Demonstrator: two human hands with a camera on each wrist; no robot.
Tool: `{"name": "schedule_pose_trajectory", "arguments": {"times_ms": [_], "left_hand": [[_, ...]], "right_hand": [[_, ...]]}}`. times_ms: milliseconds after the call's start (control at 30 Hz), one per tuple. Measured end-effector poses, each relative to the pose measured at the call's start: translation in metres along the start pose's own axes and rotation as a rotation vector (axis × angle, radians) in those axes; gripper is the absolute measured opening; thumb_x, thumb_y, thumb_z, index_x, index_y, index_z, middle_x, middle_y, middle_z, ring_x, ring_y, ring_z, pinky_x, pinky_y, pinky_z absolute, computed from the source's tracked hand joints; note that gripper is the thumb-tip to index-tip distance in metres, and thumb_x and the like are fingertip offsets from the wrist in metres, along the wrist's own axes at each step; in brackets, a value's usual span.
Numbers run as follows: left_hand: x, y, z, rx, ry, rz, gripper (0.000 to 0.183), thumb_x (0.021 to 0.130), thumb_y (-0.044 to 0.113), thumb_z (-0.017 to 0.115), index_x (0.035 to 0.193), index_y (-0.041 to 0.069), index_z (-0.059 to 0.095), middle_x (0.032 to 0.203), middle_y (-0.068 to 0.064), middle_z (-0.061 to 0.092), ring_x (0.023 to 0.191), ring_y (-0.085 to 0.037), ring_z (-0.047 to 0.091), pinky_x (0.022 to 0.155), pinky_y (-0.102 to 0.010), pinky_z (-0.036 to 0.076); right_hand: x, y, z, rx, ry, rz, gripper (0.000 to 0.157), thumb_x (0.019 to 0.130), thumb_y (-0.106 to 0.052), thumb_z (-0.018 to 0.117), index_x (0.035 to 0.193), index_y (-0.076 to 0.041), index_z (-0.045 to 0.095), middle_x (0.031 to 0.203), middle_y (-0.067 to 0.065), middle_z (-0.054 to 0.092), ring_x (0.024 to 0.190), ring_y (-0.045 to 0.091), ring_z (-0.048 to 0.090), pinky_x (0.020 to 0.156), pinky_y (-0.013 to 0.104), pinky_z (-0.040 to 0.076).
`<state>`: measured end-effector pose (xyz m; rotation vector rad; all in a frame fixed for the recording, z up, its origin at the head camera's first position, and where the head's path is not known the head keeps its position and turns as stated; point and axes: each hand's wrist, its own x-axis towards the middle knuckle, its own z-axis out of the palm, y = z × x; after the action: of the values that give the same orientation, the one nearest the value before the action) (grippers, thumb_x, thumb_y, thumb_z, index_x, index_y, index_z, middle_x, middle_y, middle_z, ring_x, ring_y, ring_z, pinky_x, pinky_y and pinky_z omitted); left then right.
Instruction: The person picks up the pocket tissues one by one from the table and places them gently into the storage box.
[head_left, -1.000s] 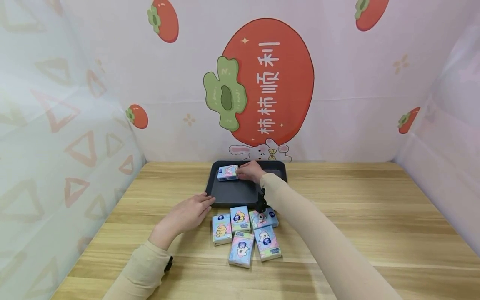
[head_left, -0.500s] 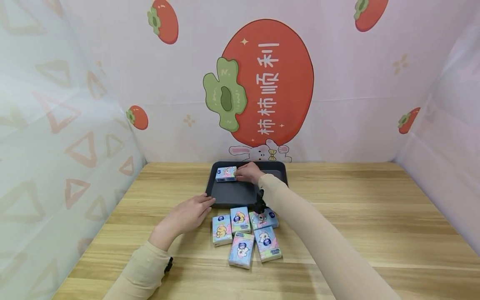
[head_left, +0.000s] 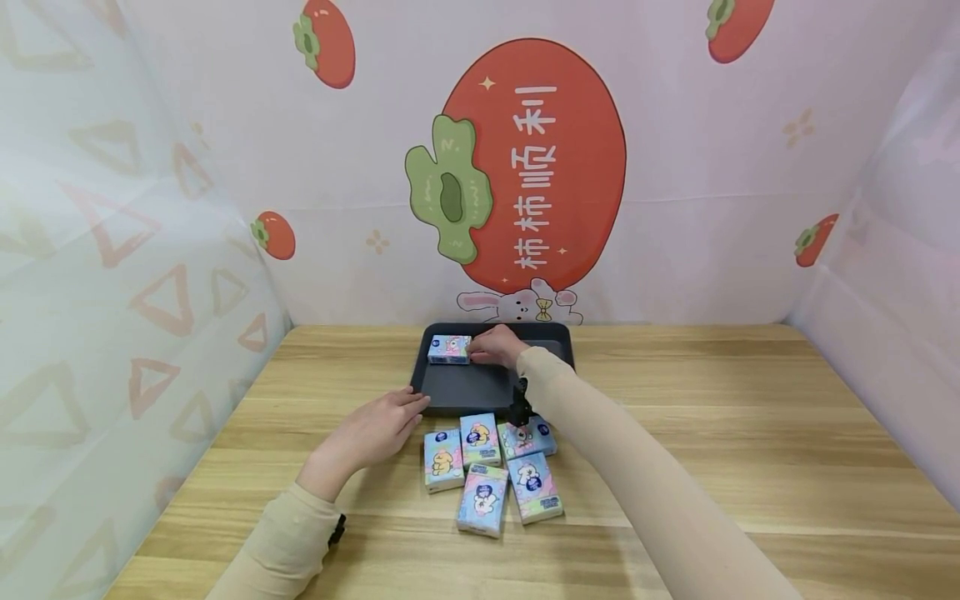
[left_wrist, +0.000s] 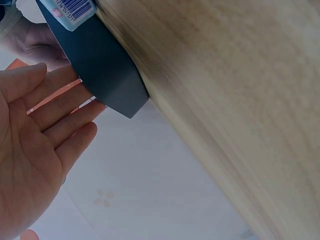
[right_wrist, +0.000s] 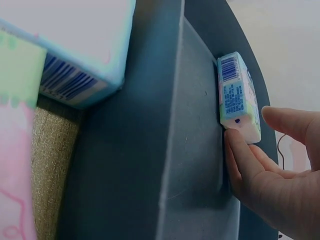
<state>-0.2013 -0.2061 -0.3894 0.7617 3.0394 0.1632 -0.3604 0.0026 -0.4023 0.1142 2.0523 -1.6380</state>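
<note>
One pocket tissue pack [head_left: 449, 350] lies in the back left corner of the dark tray [head_left: 472, 387]. At its right end is my right hand [head_left: 497, 345]. In the right wrist view, the fingertips [right_wrist: 235, 137] of this hand [right_wrist: 275, 180] touch the end of the tissue pack [right_wrist: 237, 97], while the thumb stands apart from it. My left hand [head_left: 375, 427] has its fingertips at the tray's front left corner. The left wrist view shows that hand [left_wrist: 35, 135] with nearly straight fingers against the tray's outer wall [left_wrist: 100, 65].
Several more tissue packs lie on the wooden table before the tray: two with a yellow character [head_left: 444, 460] at the left, two with a white character [head_left: 482, 500] nearer me, and one sideways pack [head_left: 542, 439] partly under my right wrist. A printed cloth [head_left: 675, 208] hangs behind.
The tissue pack in the tray has slid a little left into the corner, with my right hand following it. My left hand and the packs on the table have stayed put.
</note>
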Motion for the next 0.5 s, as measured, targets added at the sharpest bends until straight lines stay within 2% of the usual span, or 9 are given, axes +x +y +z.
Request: {"name": "schedule_pose_trajectory", "arguments": {"times_ms": [300,500], "left_hand": [[-0.0002,-0.0003,-0.0001,0.008,-0.001,0.004,0.036,0.1,0.021,0.047,0.129,0.005,0.059,0.133,-0.017,0.056,0.126,-0.032,0.051,0.103,-0.047,0.045],[-0.0005,-0.0004,-0.0003,0.002,0.004,0.006,0.035,0.1,0.021,0.048,0.129,0.004,0.059,0.133,-0.017,0.056,0.125,-0.032,0.052,0.103,-0.047,0.045]], "right_hand": [[-0.0064,-0.0036,0.0006,-0.024,-0.02,-0.005,0.024,0.09,-0.011,0.064,0.111,0.001,0.066,0.113,0.013,0.065,0.098,0.019,0.067,0.09,0.029,0.055],[-0.0075,-0.0038,-0.0004,-0.043,-0.043,-0.026,0.027,0.092,-0.012,0.062,0.114,0.002,0.065,0.121,0.016,0.063,0.111,0.026,0.062,0.1,0.036,0.049]]}}
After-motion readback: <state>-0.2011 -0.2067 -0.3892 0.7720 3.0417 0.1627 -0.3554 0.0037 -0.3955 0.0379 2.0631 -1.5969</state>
